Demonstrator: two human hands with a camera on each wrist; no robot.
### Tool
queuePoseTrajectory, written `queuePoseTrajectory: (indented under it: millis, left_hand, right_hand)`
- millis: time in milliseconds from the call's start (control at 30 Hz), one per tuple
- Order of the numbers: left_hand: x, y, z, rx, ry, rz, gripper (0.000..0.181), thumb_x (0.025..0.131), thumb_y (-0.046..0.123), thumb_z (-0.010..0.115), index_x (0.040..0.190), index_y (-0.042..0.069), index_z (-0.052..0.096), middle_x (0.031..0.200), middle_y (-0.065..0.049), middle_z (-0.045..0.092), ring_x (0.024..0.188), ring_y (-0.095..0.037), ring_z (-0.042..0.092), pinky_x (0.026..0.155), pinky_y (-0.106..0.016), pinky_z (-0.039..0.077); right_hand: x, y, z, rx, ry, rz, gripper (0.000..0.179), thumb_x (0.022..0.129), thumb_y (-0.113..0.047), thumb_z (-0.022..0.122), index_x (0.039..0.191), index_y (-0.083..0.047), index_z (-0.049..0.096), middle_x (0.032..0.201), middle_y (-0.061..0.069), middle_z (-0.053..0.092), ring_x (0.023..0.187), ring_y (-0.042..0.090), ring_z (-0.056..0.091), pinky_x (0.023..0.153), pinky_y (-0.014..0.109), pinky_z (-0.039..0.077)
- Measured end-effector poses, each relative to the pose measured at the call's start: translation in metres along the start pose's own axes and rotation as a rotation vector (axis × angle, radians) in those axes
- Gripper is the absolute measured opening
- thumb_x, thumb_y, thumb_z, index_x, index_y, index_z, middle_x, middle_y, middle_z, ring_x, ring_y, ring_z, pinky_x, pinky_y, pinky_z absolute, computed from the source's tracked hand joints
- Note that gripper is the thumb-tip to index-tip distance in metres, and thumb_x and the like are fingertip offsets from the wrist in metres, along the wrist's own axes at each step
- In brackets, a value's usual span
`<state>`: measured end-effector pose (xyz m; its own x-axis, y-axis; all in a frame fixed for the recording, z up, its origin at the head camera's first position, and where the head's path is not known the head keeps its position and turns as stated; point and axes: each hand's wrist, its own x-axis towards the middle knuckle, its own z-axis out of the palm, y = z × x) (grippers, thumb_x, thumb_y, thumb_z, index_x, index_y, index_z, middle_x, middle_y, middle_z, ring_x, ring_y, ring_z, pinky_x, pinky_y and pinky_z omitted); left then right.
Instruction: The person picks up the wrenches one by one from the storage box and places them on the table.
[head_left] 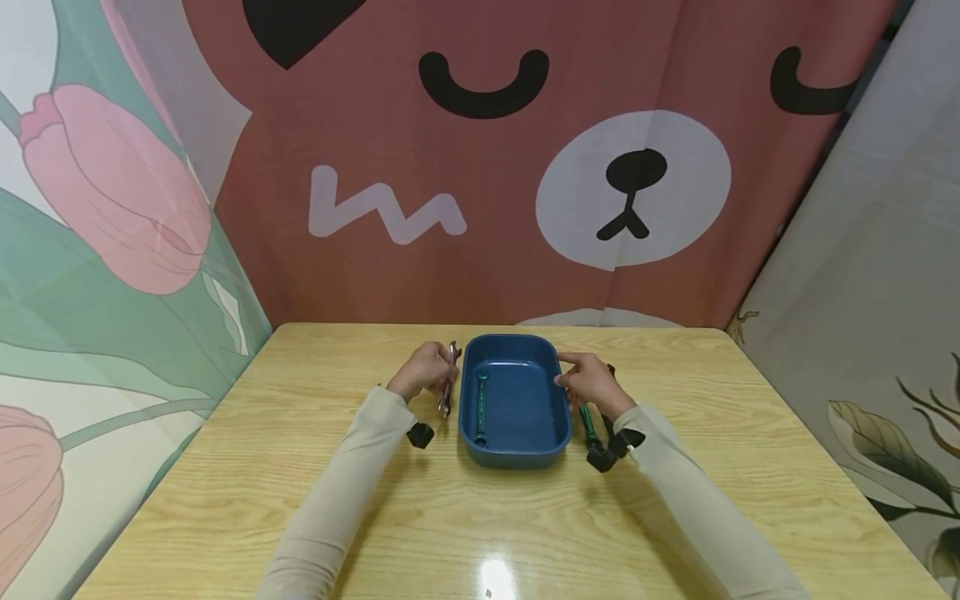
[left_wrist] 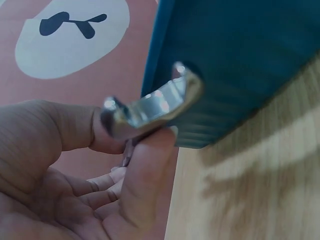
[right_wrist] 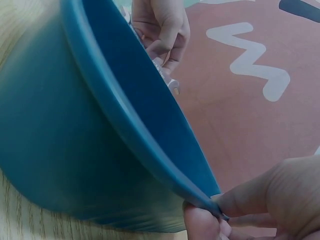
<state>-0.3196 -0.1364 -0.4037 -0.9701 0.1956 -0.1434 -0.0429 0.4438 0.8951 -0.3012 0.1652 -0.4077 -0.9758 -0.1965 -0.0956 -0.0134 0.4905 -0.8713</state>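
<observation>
My left hand (head_left: pixel 429 370) pinches a silver wrench (head_left: pixel 448 380) between thumb and fingers, just left of a blue plastic bin (head_left: pixel 517 459). In the left wrist view the wrench's open-ended jaw (left_wrist: pixel 155 107) points toward the camera, beside the bin's wall. My right hand (head_left: pixel 592 383) pinches the bin's right rim, thumb on one side and fingers on the other, which the right wrist view shows closely (right_wrist: pixel 255 200). Inside the bin, along its left side, lies a green wrench (head_left: pixel 482 408).
Another green wrench (head_left: pixel 589 423) lies on the wooden table (head_left: pixel 420 525) right of the bin, partly hidden by the right hand and wrist camera (head_left: pixel 602 457). A dark object (head_left: pixel 611 369) shows behind that hand. A printed curtain (head_left: pixel 495 275) hangs at the table's back edge.
</observation>
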Motion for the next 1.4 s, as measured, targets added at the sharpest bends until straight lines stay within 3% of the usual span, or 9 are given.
queuePoseTrajectory:
  millis: [567, 800, 1100, 1400]
  left_hand:
    - [0.000, -0.013, 0.002, 0.010, -0.025, -0.023, 0.010, 0.093, -0.004, 0.059, 0.089, 0.000, 0.050, 0.066, -0.011, 0.057, 0.046, -0.014, 0.049, 0.043, -0.028, 0.051]
    - [-0.002, -0.015, 0.003, 0.001, -0.029, -0.028, 0.010, 0.091, -0.007, 0.058, 0.089, -0.001, 0.050, 0.065, -0.011, 0.057, 0.044, -0.014, 0.048, 0.040, -0.024, 0.048]
    - [-0.004, -0.019, 0.005, 0.016, -0.017, -0.016, 0.018, 0.087, -0.011, 0.058, 0.079, 0.002, 0.048, 0.059, -0.007, 0.050, 0.042, -0.012, 0.046, 0.039, -0.022, 0.047]
    - [-0.006, -0.022, 0.006, 0.028, -0.018, -0.025, 0.015, 0.086, -0.010, 0.058, 0.084, 0.002, 0.049, 0.061, -0.008, 0.051, 0.045, -0.013, 0.047, 0.040, -0.022, 0.048]
  right_hand:
    - [0.000, 0.001, 0.000, -0.006, 0.002, -0.001, 0.057, 0.098, 0.000, 0.058, 0.152, -0.001, 0.039, 0.069, 0.015, 0.060, 0.052, 0.027, 0.060, 0.060, 0.053, 0.060]
    - [-0.001, 0.000, 0.001, -0.007, 0.003, -0.010, 0.056, 0.099, 0.000, 0.057, 0.152, -0.002, 0.039, 0.070, 0.017, 0.061, 0.050, 0.019, 0.057, 0.061, 0.053, 0.060]
    - [-0.001, 0.001, 0.002, -0.001, 0.003, -0.001, 0.057, 0.099, -0.001, 0.057, 0.153, -0.002, 0.038, 0.073, 0.017, 0.061, 0.053, 0.023, 0.058, 0.060, 0.053, 0.060]
    - [0.000, 0.002, 0.000, 0.005, -0.005, -0.007, 0.057, 0.099, -0.001, 0.057, 0.153, -0.002, 0.038, 0.068, 0.015, 0.059, 0.051, 0.022, 0.057, 0.060, 0.052, 0.060]
